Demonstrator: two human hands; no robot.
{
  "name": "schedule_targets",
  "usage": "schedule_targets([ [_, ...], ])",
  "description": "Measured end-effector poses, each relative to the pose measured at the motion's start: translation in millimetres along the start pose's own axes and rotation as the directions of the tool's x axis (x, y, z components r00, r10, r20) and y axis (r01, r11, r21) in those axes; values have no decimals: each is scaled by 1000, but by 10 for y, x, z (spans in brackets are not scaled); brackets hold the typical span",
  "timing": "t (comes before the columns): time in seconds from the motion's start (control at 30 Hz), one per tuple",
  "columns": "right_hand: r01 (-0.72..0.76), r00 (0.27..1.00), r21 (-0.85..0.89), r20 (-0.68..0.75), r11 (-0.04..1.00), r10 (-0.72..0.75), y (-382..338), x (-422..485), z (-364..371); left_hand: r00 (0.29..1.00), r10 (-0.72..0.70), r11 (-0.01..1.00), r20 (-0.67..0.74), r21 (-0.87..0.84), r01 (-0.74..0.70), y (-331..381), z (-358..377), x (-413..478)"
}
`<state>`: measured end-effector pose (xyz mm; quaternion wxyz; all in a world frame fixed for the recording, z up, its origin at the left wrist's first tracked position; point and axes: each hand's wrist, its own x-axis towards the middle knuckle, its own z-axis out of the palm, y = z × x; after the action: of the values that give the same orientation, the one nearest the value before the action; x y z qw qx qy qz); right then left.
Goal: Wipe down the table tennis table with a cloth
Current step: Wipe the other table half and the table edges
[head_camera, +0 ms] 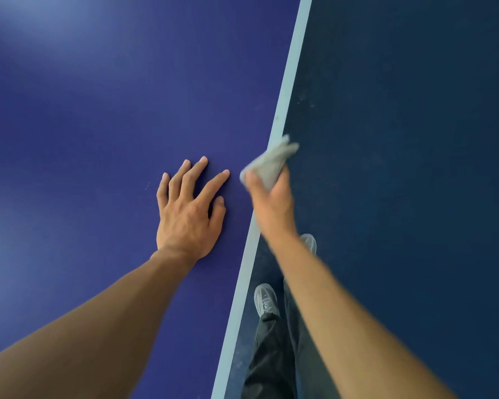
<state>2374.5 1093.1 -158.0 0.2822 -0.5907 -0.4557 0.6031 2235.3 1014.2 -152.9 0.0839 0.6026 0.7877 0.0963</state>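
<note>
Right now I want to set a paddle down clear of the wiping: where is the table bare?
The blue tabletop shows bare left of and beyond the left hand, and along the white edge line beyond the cloth. It is crowded only at that line, where the left hand lies flat and the right hand grips the cloth beside it.

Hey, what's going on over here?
A person is wiping a blue table tennis table. The right hand grips a bunched grey cloth at the table's pale edge stripe, blurred as if mid-swipe. The left hand rests flat on the table beside it, fingers spread. The person stands on the dark floor alongside.
</note>
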Motion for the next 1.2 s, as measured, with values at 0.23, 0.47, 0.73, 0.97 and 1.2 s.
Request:
schedule_targets([
  [0.23,-84,996,7,32,996,84,38,-51,1,999,-52,999,-2,-13,52,110,-81,42],
  [0.47,-22,999,89,-29,996,25,-666,1487,-121,986,-121,992,-111,-47,116,407,-55,581],
  [0.73,-18,988,139,152,990,-4,-137,441,-209,990,-88,996,-107,-24,86,576,2,1721],
  [0.97,0,1000,85,7,996,0,-716,1634,-177,997,-73,997,-9,6,73,531,13,2218],
  [1.2,25,999,19,-38,1000,-24,-1046,2354,-242,992,-124,992,15,-34,125,547,174,2511],
])
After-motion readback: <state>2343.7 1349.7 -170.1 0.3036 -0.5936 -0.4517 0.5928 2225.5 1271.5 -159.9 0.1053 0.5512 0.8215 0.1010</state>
